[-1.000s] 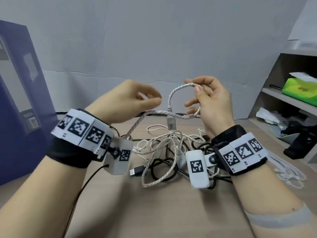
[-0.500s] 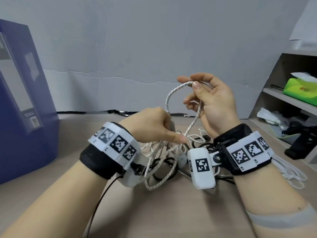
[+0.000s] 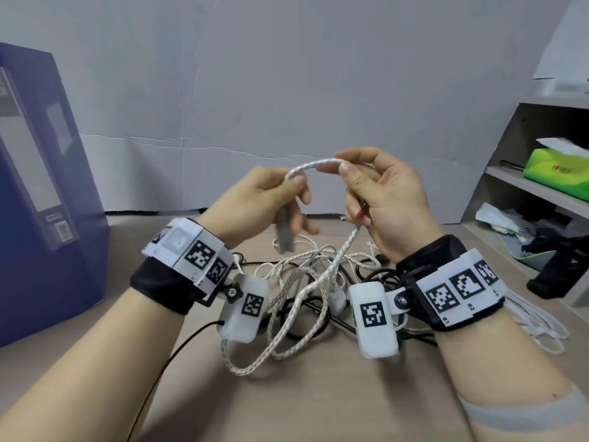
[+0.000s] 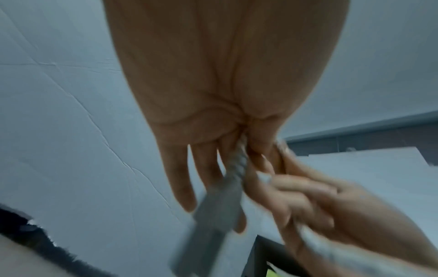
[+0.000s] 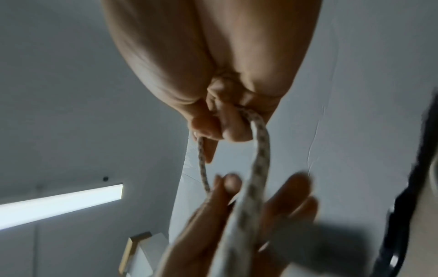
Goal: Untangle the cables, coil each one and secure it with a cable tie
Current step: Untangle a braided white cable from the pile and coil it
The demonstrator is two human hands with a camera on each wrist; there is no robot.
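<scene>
Cable, braided white: you hold its plug end above the tangle, left hand at 9 pinching it, right hand at 3 pinching too. Step: untangling. Next, draw slack free, slowly.

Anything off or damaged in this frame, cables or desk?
No visible damage. The pile of white and black cables on the desk is still knotted together, as the task expects. The left hand and right hand pinch an arch of the braided white cable, its grey plug dangling blurred.
</scene>
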